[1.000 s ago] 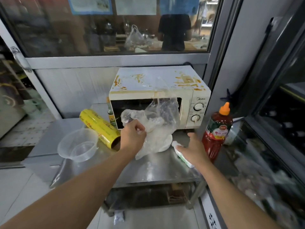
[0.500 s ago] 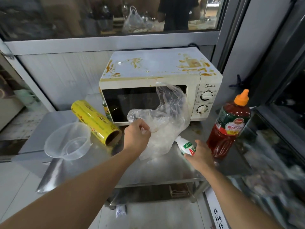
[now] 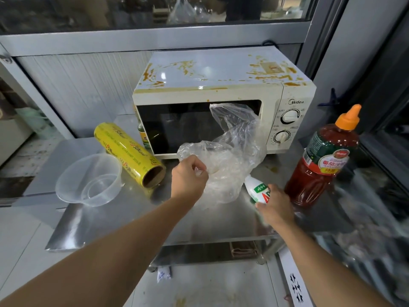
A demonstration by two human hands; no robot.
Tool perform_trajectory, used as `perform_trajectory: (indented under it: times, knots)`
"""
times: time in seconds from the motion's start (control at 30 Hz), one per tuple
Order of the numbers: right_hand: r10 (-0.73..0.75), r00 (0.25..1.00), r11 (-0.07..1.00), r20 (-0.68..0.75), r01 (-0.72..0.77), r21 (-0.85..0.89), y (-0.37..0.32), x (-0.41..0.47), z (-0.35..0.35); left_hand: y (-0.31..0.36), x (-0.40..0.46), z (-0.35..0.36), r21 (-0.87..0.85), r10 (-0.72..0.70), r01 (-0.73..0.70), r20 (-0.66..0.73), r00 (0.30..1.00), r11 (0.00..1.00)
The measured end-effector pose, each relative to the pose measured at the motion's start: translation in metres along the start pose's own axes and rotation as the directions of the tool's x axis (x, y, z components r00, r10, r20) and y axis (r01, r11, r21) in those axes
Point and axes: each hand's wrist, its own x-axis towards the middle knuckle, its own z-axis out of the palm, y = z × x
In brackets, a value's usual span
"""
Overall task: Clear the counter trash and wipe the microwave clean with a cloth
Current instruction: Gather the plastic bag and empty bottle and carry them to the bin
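A cream microwave (image 3: pixel 223 94) stands at the back of the steel counter (image 3: pixel 124 213), its top smeared with orange-brown stains. In front of its dark door, my left hand (image 3: pixel 188 176) grips the rim of a clear plastic bag (image 3: pixel 234 149) held up off the counter. My right hand (image 3: pixel 274 207) holds a small white bottle with a green and red label (image 3: pixel 256 189), its top pointing toward the bag's lower right side. No cloth is in view.
A yellow cling-film roll (image 3: pixel 126 151) lies left of the microwave, with stacked clear plastic bowls (image 3: pixel 90 180) in front of it. A small bottle (image 3: pixel 142 138) stands by the microwave's left corner. A tall ketchup bottle (image 3: pixel 323 160) stands at the right, near my right hand.
My right hand picked the small white bottle up off the counter and brought it to the bag. The left hand kept holding the bag up. The view moved closer and lower.
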Motion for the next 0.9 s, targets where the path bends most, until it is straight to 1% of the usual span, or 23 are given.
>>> perform_trajectory:
  times: [0.17,0.3,0.43,0.6,0.8,0.9]
  knots:
    - [0.0,0.999,0.994,-0.044,0.005,0.111,-0.007,-0.019,-0.019,0.01,-0.009,-0.014,-0.027,0.003,-0.003,-0.005,1.0,1.0]
    - [0.007,0.998,0.988,-0.068,0.004,0.152,-0.012,-0.038,-0.041,0.024,-0.018,-0.03,-0.018,-0.002,0.002,-0.022,1.0,1.0]
    - [0.007,0.995,0.977,-0.098,0.015,0.215,-0.021,-0.061,-0.072,0.045,-0.035,-0.054,-0.043,0.055,-0.056,-0.022,0.998,0.998]
    - [-0.001,0.99,0.971,-0.14,0.035,0.238,-0.035,-0.091,-0.103,0.069,-0.058,-0.081,-0.068,0.135,-0.137,-0.028,0.99,0.988]
    - [0.011,0.973,0.964,-0.232,0.051,0.26,-0.045,-0.131,-0.13,0.083,-0.085,-0.107,-0.091,0.214,-0.217,-0.039,0.976,0.972]
    - [0.043,0.965,0.965,-0.26,0.028,0.263,-0.046,-0.154,-0.138,0.084,-0.097,-0.119,-0.114,0.243,-0.245,-0.033,0.97,0.963]
